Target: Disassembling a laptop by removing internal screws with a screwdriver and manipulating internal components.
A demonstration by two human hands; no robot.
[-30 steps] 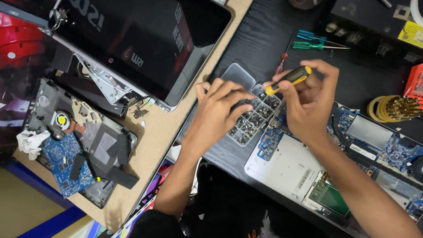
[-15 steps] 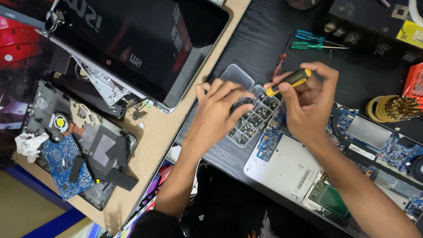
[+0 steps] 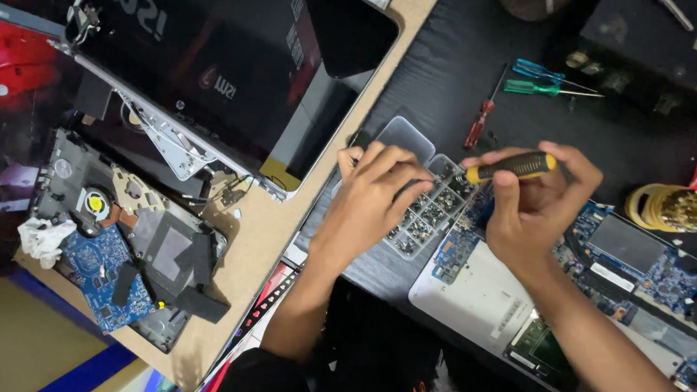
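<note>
**Hands over the screw tray, driver gripped**

Right hand [image 3: 543,206] closed around a screwdriver [image 3: 513,166] with a yellow and black handle, held nearly level, tip end pointing left toward the tray. Left hand [image 3: 376,193] curled palm-down over a clear compartment tray [image 3: 403,135] of small screws, fingertips dipped among the middle compartments; whether a screw is pinched there cannot be told. Both hands close together, almost meeting above the right edge of the tray.

Tray on the black mat [image 3: 451,58], just left of an opened laptop base [image 3: 639,267] showing blue circuit board, a fan at the far right and a pale panel at the near edge. Right forearm crossing that base.

Farther away on the mat: a small red screwdriver [image 3: 478,125], and beyond it two more with blue and green handles [image 3: 533,78]. At the right edge, a yellowish ring beside a cluster of brass-coloured bits [image 3: 678,207].

To the left, on a pale wooden board [image 3: 263,231]: a dark laptop lid [image 3: 228,62] lying tilted, and nearer, another stripped chassis [image 3: 123,248] with blue board, a yellow-centred fan and a crumpled white cloth [image 3: 43,238] at its left side.
</note>
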